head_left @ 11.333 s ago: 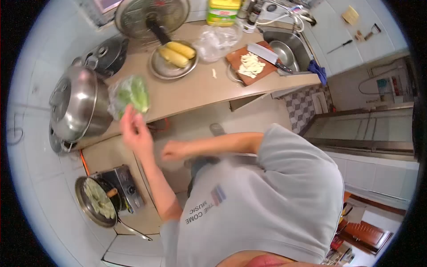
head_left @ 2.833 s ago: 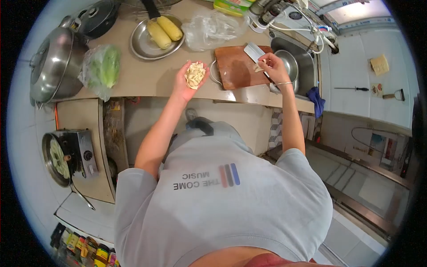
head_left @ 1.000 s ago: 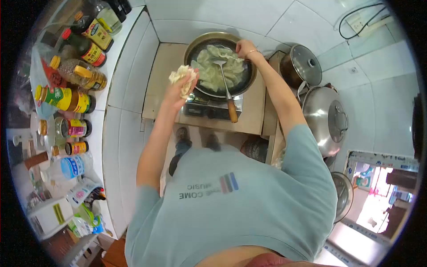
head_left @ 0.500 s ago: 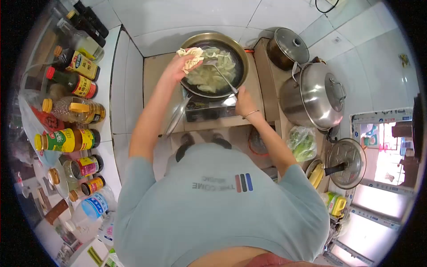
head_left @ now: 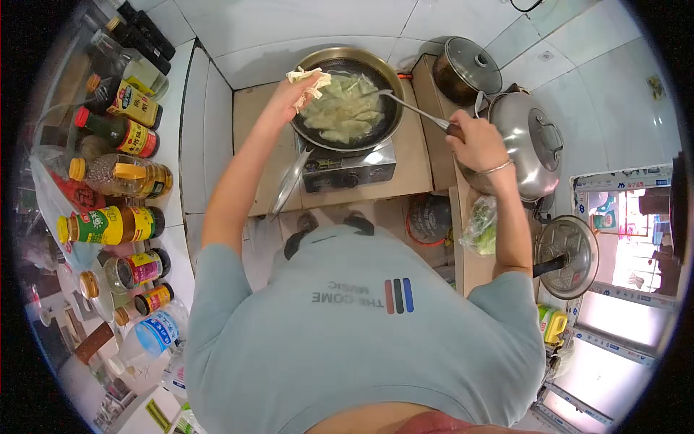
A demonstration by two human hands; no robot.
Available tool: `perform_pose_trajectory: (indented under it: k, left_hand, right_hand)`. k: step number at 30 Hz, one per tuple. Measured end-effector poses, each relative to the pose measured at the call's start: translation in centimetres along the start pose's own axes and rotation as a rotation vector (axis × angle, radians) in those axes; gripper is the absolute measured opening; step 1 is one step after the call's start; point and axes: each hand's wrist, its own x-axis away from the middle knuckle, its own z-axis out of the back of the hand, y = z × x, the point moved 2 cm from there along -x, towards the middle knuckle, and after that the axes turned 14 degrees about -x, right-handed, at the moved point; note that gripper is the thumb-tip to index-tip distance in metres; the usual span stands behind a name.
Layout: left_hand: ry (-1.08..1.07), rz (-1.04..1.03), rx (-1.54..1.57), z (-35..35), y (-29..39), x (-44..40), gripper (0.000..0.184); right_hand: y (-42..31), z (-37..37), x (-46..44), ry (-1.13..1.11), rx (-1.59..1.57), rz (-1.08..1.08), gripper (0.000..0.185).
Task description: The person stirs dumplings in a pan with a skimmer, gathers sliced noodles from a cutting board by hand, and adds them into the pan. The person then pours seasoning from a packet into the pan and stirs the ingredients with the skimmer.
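My left hand (head_left: 293,94) is closed around a bunch of pale, flat noodles (head_left: 314,87) at the left rim of a wide pan (head_left: 354,53). Strands poke out between the fingers. Inside the pan, more flat noodles (head_left: 343,116) lie in cloudy liquid. Well to the right of the pan, my right hand (head_left: 477,141) grips the dark handle end of a long metal spatula (head_left: 416,110). Its head reaches over the right part of the pan; the exact shape of the head is hard to make out.
Under the pan stands a portable gas stove (head_left: 350,172). A pair of metal tongs or similar tool (head_left: 291,181) leans at its left. Lidded pots (head_left: 468,69) and a large steel pot (head_left: 524,137) are on the right, near a bag of greens (head_left: 481,228). Bottles (head_left: 119,181) line the left.
My right hand has moved right and slightly up, drawing the spatula toward the pan's right side. My left hand has shifted slightly up and left, still holding noodles.
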Motion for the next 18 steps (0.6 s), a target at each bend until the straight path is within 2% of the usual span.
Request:
perform_pose_trajectory:
  k: [1, 3, 5, 7, 14, 18]
  left_hand:
    - [0.026, 0.016, -0.039, -0.2, 0.3, 0.2, 0.020]
    - [0.048, 0.051, -0.034, -0.6, 0.6, 0.1, 0.022]
    - [0.069, 0.087, -0.031, -0.8, 0.5, 0.0, 0.025]
    - [-0.086, 0.018, 0.109, -1.1, 0.6, -0.3, 0.031]
    - [-0.143, -0.033, 0.151, -2.0, 0.5, -0.4, 0.040]
    - [-0.129, -0.018, -0.016, -1.8, -0.1, -1.7, 0.040]
  right_hand:
    - [-0.4, 1.0, -0.2, -0.002, -0.003, 0.002, 0.026]
    - [-0.8, 2.3, -0.3, -0.177, 0.090, -0.048, 0.023]
    - [-0.4, 2.2, -0.1, -0.167, 0.116, 0.038, 0.022]
    - [-1.0, 2.0, 0.4, -0.234, 0.251, 0.033, 0.022]
    - [1.9, -5.1, 1.3, -0.227, 0.153, 0.016, 0.026]
    - [2.9, -9.7, 1.4, -0.108, 0.011, 0.054, 0.025]
